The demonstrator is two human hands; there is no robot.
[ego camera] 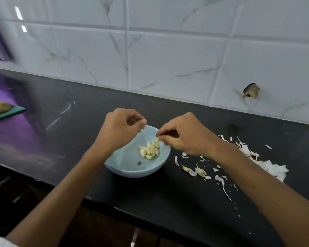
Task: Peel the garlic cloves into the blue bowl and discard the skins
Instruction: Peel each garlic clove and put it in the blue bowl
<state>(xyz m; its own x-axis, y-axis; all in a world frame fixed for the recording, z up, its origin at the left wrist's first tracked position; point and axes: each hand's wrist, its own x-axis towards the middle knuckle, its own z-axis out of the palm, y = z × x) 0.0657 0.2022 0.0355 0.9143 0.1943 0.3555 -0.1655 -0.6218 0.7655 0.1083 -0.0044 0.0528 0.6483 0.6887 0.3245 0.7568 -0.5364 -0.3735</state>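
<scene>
The right hand [184, 138] pinched a small pale garlic clove [157, 139] between thumb and fingertips. It was directly above the pale-blue round bowl [132, 172], just over the heap of peeled yellowish cloves [149, 151] lying toward the bowl's far right side. The drop was therefore straight down, and simply letting go would likely be enough.

The left hand [125, 125] hovered over the bowl's far rim with fingers curled and thumb meeting forefinger, but I could not tell whether it held a scrap of skin.

Two unpeeled cloves [201, 172] lay on the black stone counter [78, 107] just right of the bowl, between it and the right forearm. Their pointed ends aimed roughly toward the wall, and the right hand was the nearer one to them.

Torn white papery skins [273, 168] were strewn around and beyond them, mixed in closely enough to hinder a clean pick. A green cutting board [7, 113] sat well apart at the far left.
</scene>
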